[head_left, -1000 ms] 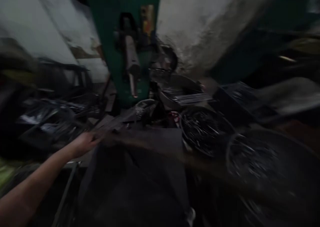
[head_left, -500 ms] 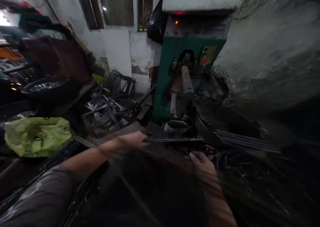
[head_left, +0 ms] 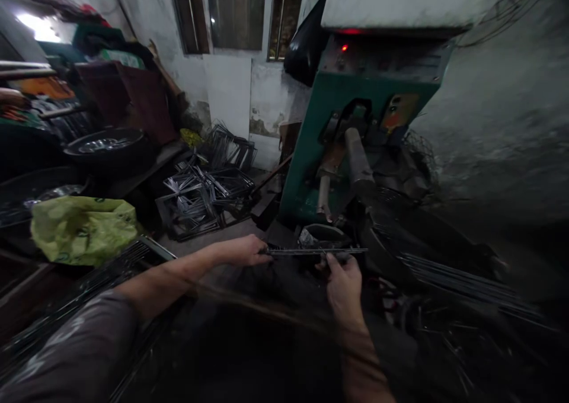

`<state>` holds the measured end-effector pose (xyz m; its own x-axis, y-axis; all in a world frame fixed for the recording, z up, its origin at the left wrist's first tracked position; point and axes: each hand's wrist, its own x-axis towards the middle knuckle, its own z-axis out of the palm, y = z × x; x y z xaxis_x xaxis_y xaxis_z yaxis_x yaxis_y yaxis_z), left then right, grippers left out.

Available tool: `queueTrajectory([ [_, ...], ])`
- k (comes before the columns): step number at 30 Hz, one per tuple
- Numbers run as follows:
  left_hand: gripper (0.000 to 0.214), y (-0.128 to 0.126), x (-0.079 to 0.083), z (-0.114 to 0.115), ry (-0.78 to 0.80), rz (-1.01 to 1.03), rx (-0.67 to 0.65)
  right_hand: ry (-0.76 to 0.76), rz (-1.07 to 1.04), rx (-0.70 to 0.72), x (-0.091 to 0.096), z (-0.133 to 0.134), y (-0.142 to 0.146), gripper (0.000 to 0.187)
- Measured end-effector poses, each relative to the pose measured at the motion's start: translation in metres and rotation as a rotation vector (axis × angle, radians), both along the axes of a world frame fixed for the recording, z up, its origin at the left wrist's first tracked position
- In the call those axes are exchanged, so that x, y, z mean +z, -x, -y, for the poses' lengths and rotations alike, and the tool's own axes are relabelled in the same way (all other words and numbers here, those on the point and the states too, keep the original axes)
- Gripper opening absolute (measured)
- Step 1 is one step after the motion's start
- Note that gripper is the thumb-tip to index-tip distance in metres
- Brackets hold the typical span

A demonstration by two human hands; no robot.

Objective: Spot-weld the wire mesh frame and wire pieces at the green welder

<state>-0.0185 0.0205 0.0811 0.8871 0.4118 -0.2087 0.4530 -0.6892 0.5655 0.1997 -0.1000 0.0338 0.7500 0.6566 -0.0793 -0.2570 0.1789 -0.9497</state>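
Metal rods [head_left: 313,251], a thin flat bundle, lie level between the 2 hands just in front of the green machine [head_left: 311,154]. The left hand [head_left: 246,252] has its fingers closed round the bundle's left end, and the right hand [head_left: 342,275] pinches it from below near the right end, thumb and fingers pressed together on the metal. The step in hand looks like squaring up or presenting the bundle to the machine's head, where a round steel arm [head_left: 358,163] juts forward and down above a small dark bowl [head_left: 322,236]. Any next move, as I judge it, calls for keeping both grips firm and the bundle level, because the rods are loose and could fan out. Room is tight: to the right a long sheaf of loose rods [head_left: 453,275] lies slanted just beside the right hand, and its ends could snag the bundle. To the left the floor is open near the machine's foot, then crowded by a heap of wire frames [head_left: 204,192] and a yellow-green plastic bag [head_left: 84,228]. The low foreground is too dark to read.
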Motion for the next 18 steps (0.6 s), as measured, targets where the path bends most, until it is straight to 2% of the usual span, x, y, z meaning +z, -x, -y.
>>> queueTrajectory([
  [8,0.037,-0.002,0.009,-0.005,0.048,-0.074,0.112,-0.115,-0.025,-0.039,-0.009,-0.019,-0.004,0.047],
  [18,0.037,-0.004,0.001,-0.023,0.168,0.009,0.131,-0.062,0.06,-0.053,-0.001,-0.042,-0.01,0.044],
])
